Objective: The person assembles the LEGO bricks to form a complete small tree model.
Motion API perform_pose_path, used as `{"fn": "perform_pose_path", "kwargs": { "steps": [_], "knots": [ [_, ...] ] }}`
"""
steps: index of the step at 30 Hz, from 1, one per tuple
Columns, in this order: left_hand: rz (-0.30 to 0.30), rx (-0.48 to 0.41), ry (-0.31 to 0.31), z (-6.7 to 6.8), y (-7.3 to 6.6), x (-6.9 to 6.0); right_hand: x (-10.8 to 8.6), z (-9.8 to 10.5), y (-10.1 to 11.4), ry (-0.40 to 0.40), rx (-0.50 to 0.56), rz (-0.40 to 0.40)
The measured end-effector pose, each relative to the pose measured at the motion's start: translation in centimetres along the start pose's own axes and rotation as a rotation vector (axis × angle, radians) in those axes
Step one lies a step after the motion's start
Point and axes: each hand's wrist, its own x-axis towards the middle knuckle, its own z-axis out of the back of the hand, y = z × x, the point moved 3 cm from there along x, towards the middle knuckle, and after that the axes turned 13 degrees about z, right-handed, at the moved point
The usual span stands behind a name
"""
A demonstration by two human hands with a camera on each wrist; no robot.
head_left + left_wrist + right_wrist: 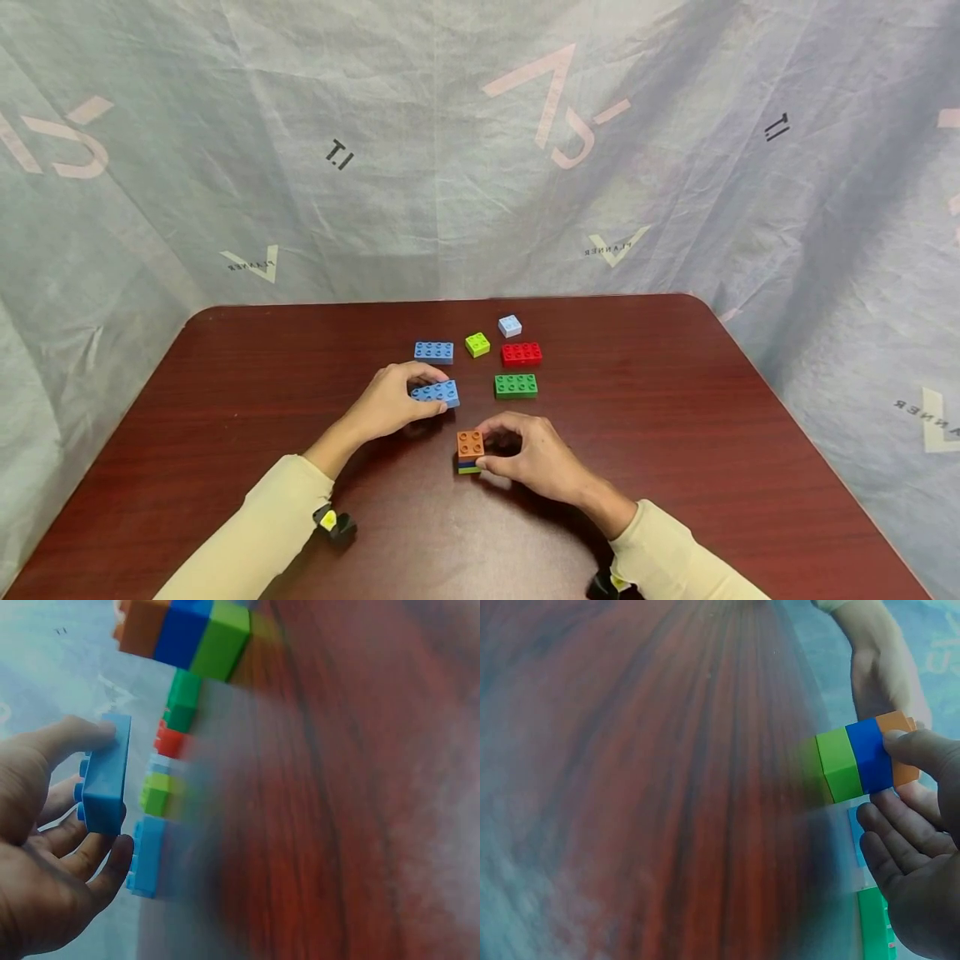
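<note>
A blue brick [437,393] is held by the left hand [395,401] between thumb and fingers; the left wrist view shows this blue brick [107,778] with its studs facing the palm of the left hand [56,825]. Nearer the front, a small stack [470,450] has orange on top, dark blue in the middle and lime at the bottom. The right hand [542,457] grips the stack from the right. In the right wrist view, the thumb of the right hand [922,817] lies against the stack [868,757] by its blue and orange layers.
Behind the hands on the brown table [645,375] lie another blue brick [433,352], a small lime brick [477,345], a pale blue one [510,326], a red brick [522,354] and a green brick [516,386]. A grey printed cloth [442,167] hangs behind.
</note>
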Motion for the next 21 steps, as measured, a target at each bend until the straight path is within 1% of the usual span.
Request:
{"fn": "perform_pose_path", "kwargs": {
  "steps": [4, 6, 12, 16, 21],
  "knots": [
    [-0.034, 0.0, 0.014, 0.4, -0.9, -1.6, 0.0, 0.0, 0.1, -0.001, -0.002, 0.005],
    [-0.064, -0.005, 0.028, 0.5, -1.4, -2.4, 0.0, 0.1, 0.1, -0.003, -0.005, 0.009],
    [-0.147, -0.03, 0.057, 0.2, -2.5, -4.5, 0.0, 0.2, 0.2, -0.001, -0.01, 0.019],
    [-0.173, -0.023, 0.068, -0.3, -2.8, -5.2, 0.0, 0.2, 0.1, 0.006, -0.011, 0.017],
    [-0.186, -0.015, 0.067, -0.6, -2.7, -5.6, -0.1, 0.1, 0.0, 0.008, -0.008, 0.018]
  ]
}}
